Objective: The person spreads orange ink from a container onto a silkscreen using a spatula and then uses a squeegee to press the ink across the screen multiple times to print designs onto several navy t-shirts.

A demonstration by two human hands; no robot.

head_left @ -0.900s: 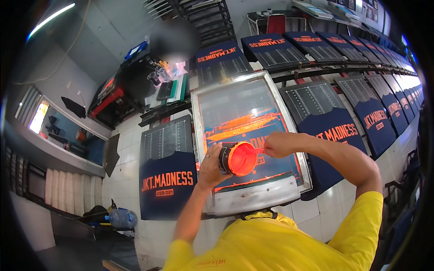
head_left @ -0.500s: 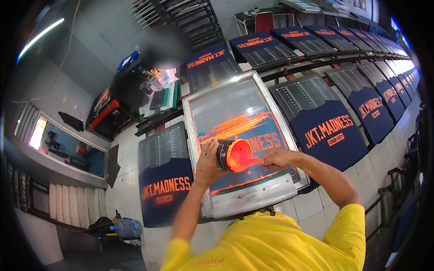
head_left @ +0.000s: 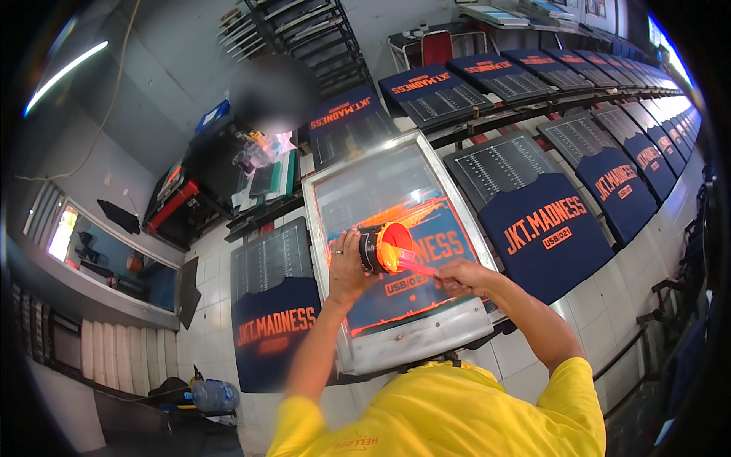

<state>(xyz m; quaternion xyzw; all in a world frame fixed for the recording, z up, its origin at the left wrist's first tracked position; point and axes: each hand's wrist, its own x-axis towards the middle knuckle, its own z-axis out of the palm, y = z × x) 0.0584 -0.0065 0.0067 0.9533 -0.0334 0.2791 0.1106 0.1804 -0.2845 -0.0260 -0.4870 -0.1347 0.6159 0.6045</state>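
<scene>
My left hand [head_left: 349, 268] grips a black can [head_left: 370, 251] from its left side. The can lies tilted over the screen, its mouth toward the right, and bright orange ink [head_left: 391, 238] coats its inside. Closed around the handle of a pinkish, see-through spatula [head_left: 417, 263], my right hand [head_left: 461, 278] keeps the spatula's blade at the can's mouth. Beneath both hands lies a silk-screen frame [head_left: 478, 221] with a metal rim. Orange ink [head_left: 417, 214] streaks the mesh above the can, and stencil lettering shows through to the right.
Navy shirts with orange print lie on boards to the left [head_left: 276, 335] and right [head_left: 544, 228]. More boards run in two rows toward the far right. A cluttered black cabinet [head_left: 190, 183] stands at the far left. A water jug [head_left: 215, 396] rests low on the left.
The can has shifted slightly up and left in the view, its mouth turned a little. The spatula has come farther out, so more of its blade shows. My view has shifted slightly.
</scene>
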